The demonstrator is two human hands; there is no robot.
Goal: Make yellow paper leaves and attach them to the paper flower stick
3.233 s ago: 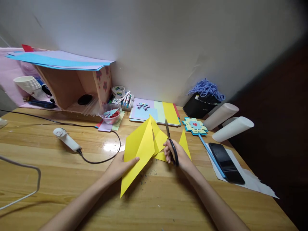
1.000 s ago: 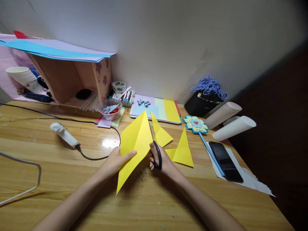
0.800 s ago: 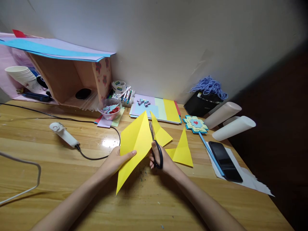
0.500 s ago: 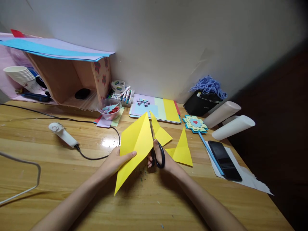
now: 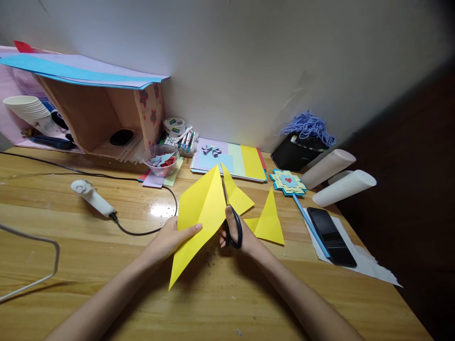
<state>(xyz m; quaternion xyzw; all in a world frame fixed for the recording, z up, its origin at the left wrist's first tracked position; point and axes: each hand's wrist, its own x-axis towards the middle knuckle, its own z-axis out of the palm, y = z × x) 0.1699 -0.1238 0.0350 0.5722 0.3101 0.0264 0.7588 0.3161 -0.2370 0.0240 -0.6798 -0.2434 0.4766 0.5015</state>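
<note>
My left hand [image 5: 179,234] is closed on a creased sheet of yellow paper [image 5: 201,203], thumb on top and the other fingers hidden beneath it. The sheet is tilted, held above the table. In my right hand [image 5: 236,229] is a pair of scissors [image 5: 237,232] with black handles, thumb through one loop. Their blades point away from me along the right edge of the sheet; how far apart the blades are I cannot tell. Just beyond the scissors is one yellow paper piece [image 5: 238,196]. Another pointed yellow piece [image 5: 270,222] lies on the table to the right.
A paper flower [image 5: 287,181] on a blue stick, a phone [image 5: 332,237] and white paper cylinders [image 5: 344,187] lie right. Coloured sheets [image 5: 234,158] and a bowl of scraps [image 5: 162,161] stand behind. Leftward are a white corded device [image 5: 92,199] and an open box [image 5: 103,113].
The scissors' handles and my right hand have shifted very slightly left. My left hand and the yellow sheet stay almost where they were.
</note>
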